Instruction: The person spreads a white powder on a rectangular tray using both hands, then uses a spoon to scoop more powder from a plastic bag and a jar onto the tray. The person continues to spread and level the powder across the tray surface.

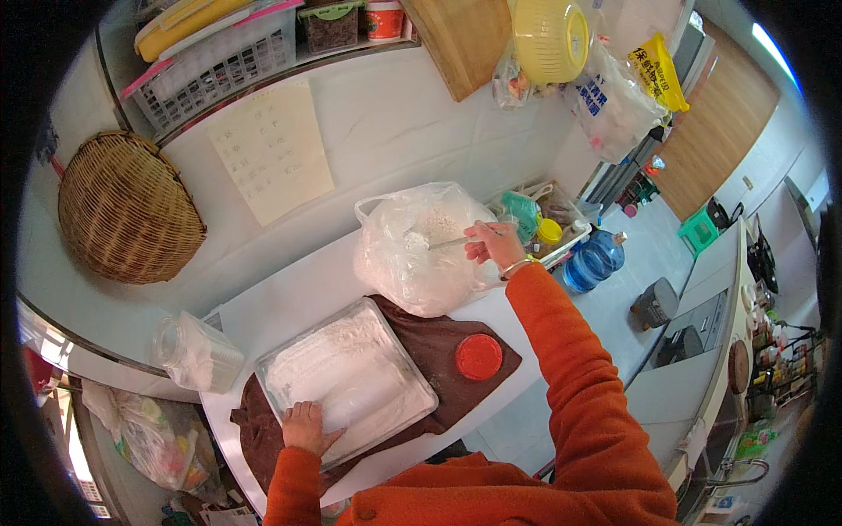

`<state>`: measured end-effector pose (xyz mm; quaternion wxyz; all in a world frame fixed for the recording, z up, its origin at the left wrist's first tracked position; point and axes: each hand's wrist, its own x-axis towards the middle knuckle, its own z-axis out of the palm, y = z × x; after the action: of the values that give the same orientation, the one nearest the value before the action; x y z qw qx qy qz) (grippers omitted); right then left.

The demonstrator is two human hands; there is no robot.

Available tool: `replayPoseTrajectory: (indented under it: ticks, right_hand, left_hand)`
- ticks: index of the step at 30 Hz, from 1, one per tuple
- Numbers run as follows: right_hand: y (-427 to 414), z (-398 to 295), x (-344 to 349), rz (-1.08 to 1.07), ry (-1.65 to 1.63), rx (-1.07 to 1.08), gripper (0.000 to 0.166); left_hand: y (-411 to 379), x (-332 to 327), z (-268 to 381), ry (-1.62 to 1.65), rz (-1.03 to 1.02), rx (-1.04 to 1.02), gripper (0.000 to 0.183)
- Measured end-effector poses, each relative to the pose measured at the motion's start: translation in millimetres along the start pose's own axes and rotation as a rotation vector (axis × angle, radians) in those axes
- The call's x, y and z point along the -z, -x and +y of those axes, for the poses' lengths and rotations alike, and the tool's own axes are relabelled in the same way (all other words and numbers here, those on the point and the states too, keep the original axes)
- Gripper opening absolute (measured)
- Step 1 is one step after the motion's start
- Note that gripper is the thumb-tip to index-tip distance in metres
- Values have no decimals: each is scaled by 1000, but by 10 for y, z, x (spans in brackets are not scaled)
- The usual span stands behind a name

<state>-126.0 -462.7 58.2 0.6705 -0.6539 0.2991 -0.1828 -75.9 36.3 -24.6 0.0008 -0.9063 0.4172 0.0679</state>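
Note:
My right hand [495,244] grips the handle of a spoon [454,242]. Its far end is in white powder, which looks like flour, inside an open clear plastic bag [401,276]. Across the near left rim of a shallow rectangular metal tray [432,399] rests my left hand [308,426], thumb spread from the fingers. White powder [348,375] covers the tray's bottom unevenly. Beneath the tray is a dark brown cloth [421,342], with a red round lid [479,357] lying on it. At the left, a clear plastic jar [200,355] holds some white powder.
The white table [283,319] stands against a wall bearing a handwritten paper [276,154] and a wicker basket [128,207]. Behind my right hand are a filled bin [566,240] and a blue water bottle [594,262]. A wooden board [460,46] and yellow colander [549,39] hang above.

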Motion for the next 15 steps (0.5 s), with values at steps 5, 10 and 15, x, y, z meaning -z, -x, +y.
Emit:
replayPoseTrajectory:
  ticks: [5, 10, 15]
  right_hand:
    - [103, -78, 132, 91, -51, -17, 39]
    - [187, -181, 305, 151, -30, 36, 37]
    - [267, -335, 472, 186, -14, 37, 36]
  left_hand:
    - [-1, 24, 22, -27, 28, 9, 70]
    - [-1, -11, 1, -15, -7, 37, 72]
    - [18, -13, 12, -53, 27, 11, 74]
